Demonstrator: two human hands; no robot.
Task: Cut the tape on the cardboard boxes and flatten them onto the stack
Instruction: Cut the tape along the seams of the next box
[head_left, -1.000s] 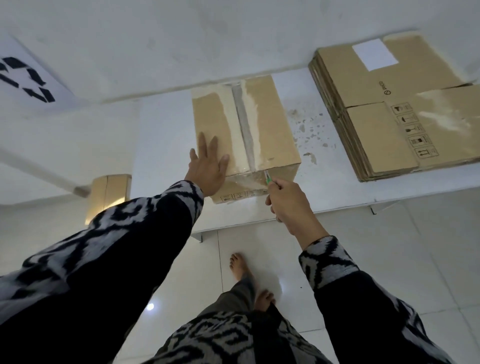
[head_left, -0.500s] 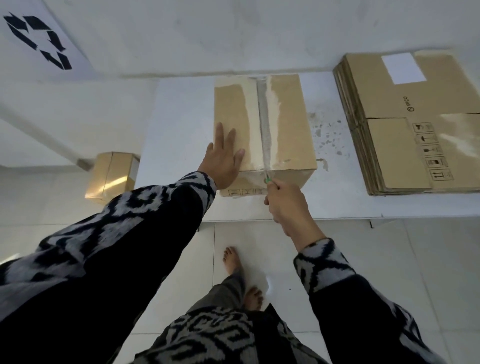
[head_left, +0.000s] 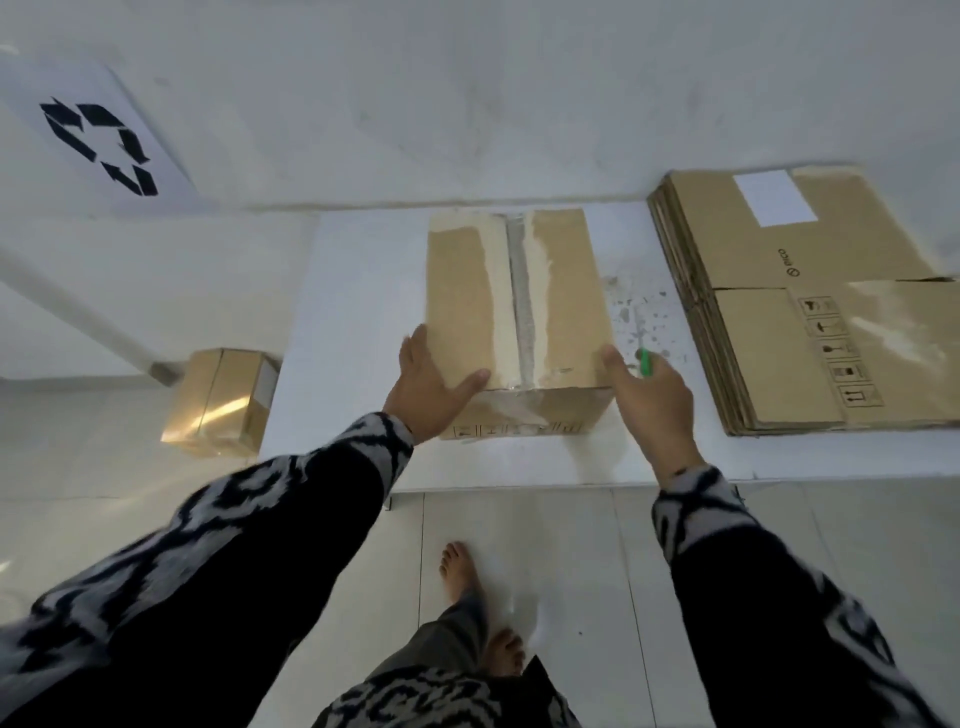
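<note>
A taped cardboard box (head_left: 561, 291) stands on the white table (head_left: 353, 332), a strip of clear tape running down its top seam. My left hand (head_left: 431, 384) grips the box's near left corner, thumb on top and fingers down the left side. My right hand (head_left: 649, 395) is at the box's near right corner, thumb against the edge, with a green cutter (head_left: 645, 362) sticking out between its fingers. A stack of flattened boxes (head_left: 810, 312) lies on the table to the right.
A smaller taped box (head_left: 218, 400) sits on the floor to the left of the table. A recycling sign (head_left: 98, 145) hangs on the wall at upper left. My bare feet (head_left: 460, 571) stand on the tiled floor just before the table's edge.
My right hand left the front of the tape seam and moved to the box's right corner with the cutter. My left hand slid from the box top to its left corner.
</note>
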